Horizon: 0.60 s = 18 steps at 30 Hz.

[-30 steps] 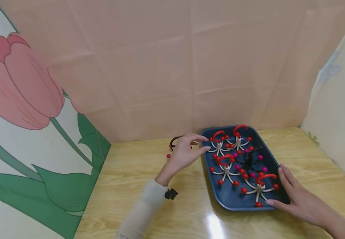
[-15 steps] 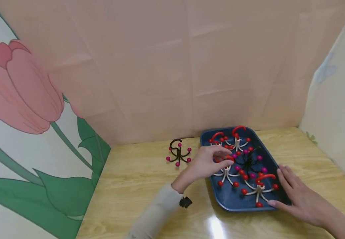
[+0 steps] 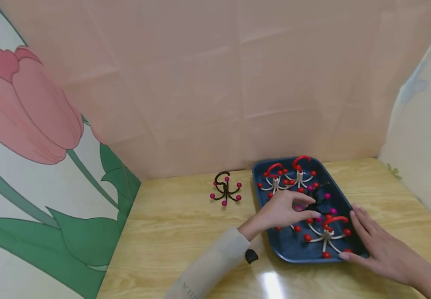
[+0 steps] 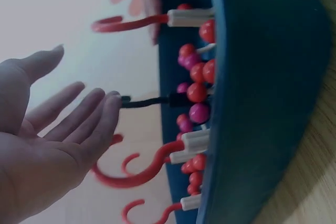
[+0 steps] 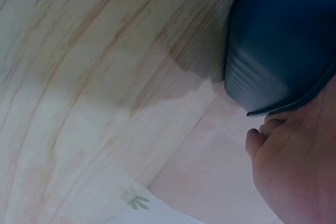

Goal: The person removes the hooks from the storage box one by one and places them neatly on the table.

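Observation:
My left hand (image 3: pixel 284 209) hovers over the dark blue tray (image 3: pixel 286 252), thumb and fingers spread apart. In the left wrist view its fingertips overlap the tip of a black hook hanger (image 4: pixel 144 103) with magenta balls, standing in the tray. White hangers with red hooks and red balls stand around it: one near the front (image 3: pixel 327 236), two at the back (image 3: pixel 300 178); another is largely hidden behind my left hand. My right hand (image 3: pixel 383 249) holds the tray's near right corner, thumb over the rim and fingers along the outer side.
A second black hook hanger (image 3: pixel 225 189) with magenta balls lies on the wooden table (image 3: pixel 170 224), left of the tray. A pink-beige sheet (image 3: pixel 185 104) rises behind the table. Flower-printed panels flank it, a large tulip (image 3: pixel 47 112) on the left one.
My left hand has moved right and nearer, from beside the tray's left rim across to the black hanger inside. The black hanger on the table is now uncovered. My right hand stays put.

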Available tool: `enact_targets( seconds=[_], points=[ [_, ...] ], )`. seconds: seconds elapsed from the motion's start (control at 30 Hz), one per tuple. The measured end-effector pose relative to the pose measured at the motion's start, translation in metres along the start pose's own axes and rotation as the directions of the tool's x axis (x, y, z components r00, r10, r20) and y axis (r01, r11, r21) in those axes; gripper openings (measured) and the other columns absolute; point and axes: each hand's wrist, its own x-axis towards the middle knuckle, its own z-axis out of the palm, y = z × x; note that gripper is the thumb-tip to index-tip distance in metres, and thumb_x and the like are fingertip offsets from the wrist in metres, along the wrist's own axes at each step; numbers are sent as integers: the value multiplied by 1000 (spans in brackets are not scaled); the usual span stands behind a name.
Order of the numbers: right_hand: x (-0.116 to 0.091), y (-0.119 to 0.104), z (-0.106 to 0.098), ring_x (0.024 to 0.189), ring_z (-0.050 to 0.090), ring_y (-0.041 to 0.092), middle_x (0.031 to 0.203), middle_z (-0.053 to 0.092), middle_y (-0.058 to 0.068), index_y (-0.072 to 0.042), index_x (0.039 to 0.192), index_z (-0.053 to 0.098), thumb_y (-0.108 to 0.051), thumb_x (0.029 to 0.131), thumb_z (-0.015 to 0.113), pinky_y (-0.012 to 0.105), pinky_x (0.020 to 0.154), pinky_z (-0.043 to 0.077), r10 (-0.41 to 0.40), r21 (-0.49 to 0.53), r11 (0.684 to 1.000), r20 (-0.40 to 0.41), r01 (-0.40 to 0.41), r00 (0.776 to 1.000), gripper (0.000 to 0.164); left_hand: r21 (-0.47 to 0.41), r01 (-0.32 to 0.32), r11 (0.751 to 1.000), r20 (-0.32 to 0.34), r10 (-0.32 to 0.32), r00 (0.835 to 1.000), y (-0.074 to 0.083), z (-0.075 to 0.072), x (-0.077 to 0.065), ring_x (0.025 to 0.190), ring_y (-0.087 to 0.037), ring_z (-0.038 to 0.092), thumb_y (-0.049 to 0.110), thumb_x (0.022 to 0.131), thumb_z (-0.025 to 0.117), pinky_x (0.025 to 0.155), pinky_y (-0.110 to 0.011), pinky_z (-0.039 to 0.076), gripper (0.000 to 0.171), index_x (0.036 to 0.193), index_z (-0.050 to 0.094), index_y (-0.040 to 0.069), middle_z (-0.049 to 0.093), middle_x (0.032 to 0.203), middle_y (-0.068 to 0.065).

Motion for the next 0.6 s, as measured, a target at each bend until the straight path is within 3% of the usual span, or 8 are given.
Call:
enact_targets(
  seconds=[0.27, 0.43, 0.5, 0.53, 0.6],
  points=[
    [1, 1, 5, 161, -26, 10, 178, -4, 20, 2, 167, 11, -57, 89, 78, 0, 100, -23, 46, 19, 999, 58, -47, 997, 119, 134, 22, 991, 80, -33, 996, 5, 16, 19, 103, 14, 69, 52, 96, 73, 84, -3, 50, 43, 136, 69, 37, 71, 132, 24],
    [0, 3, 8, 161, -26, 15, 178, -10, 18, 3, 167, 8, -58, 90, 77, 3, 101, -25, 58, 31, 998, 80, -61, 995, 119, 152, 36, 988, 122, -55, 991, 9, 23, 25, 105, 14, 70, 50, 92, 79, 85, -2, 50, 50, 139, 67, 38, 70, 135, 22],
    [0, 4, 8, 163, -24, 22, 177, -11, 19, 2, 167, 6, -60, 92, 74, 22, 121, -23, 79, 54, 995, 110, -85, 991, 119, 172, 31, 985, 143, -56, 988, 11, 25, 28, 109, 14, 69, 50, 92, 80, 86, -2, 49, 52, 140, 66, 38, 70, 135, 22],
    [1, 4, 8, 163, -24, 26, 177, -12, 20, 1, 167, 5, -61, 92, 73, 38, 128, -17, 92, 61, 993, 129, -101, 987, 119, 186, 28, 982, 149, -56, 987, 12, 27, 29, 109, 14, 68, 50, 92, 79, 86, -1, 48, 52, 140, 66, 38, 70, 135, 23],
    [3, 5, 8, 163, -23, 31, 177, -13, 19, -1, 167, 1, -63, 94, 70, 68, 126, -2, 116, 82, 988, 161, -131, 980, 118, 214, 15, 977, 151, -49, 987, 14, 29, 31, 109, 15, 67, 50, 93, 78, 85, -1, 48, 50, 140, 67, 36, 70, 134, 24]
  ],
)
